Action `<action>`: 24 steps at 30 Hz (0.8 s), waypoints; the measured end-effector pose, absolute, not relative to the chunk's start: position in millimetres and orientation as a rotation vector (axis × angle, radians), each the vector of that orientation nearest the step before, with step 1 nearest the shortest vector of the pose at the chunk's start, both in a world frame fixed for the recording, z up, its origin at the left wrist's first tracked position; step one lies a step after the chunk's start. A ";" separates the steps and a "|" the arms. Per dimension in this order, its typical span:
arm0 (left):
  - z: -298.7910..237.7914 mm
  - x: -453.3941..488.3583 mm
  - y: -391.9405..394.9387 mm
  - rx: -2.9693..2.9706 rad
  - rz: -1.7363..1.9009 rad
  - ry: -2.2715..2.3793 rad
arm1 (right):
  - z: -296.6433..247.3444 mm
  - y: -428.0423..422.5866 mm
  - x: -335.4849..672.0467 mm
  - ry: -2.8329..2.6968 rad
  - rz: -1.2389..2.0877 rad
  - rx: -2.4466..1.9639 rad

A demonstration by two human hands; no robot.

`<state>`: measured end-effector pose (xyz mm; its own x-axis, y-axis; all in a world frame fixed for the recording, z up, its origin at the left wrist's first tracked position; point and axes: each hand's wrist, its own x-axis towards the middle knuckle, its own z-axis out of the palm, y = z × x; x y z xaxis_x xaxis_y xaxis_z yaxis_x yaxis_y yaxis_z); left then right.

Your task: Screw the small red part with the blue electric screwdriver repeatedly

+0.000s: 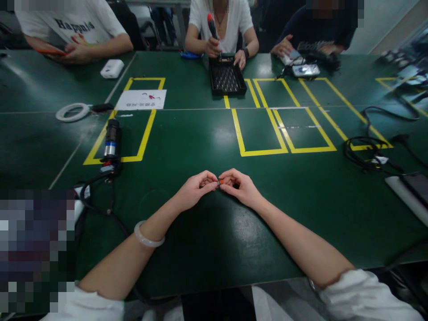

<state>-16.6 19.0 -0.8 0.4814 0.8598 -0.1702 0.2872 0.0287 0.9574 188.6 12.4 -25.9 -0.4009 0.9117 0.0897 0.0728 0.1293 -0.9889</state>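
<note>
A small part with an orange end and a greyish end (220, 182) sits between my two hands, just above the green table (200, 138). My left hand (197, 189) pinches its grey end between thumb and fingers. On the other side, the fingertips of my right hand (242, 187) close on the orange end. The part is too small and too covered by my fingers for me to name its kind. A pale bangle circles my left wrist.
Yellow tape outlines (264, 152) mark the table. A black cylindrical device (113, 138) with a cable stands left; coiled cables (359, 154) lie right. Across the table, a person holds a red-and-black screwdriver (211, 26) over a black tray (229, 91). Two other people sit there.
</note>
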 end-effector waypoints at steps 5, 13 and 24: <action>-3.5 -15.6 16.9 1.515 0.622 0.996 | -24.2 12.7 188.2 -1.596 1.378 -0.986; -4.3 -15.7 16.4 1.539 0.647 1.025 | -25.3 12.0 187.3 -1.681 1.272 -0.967; -2.1 -15.3 15.2 1.579 0.705 1.045 | -24.8 14.5 191.0 -1.901 1.033 -1.003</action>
<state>-15.3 15.2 -2.1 0.4411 0.8944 -0.0743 0.2658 -0.0511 0.9627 191.0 14.5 -24.8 -0.4218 0.8765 0.2321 0.2819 0.3701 -0.8852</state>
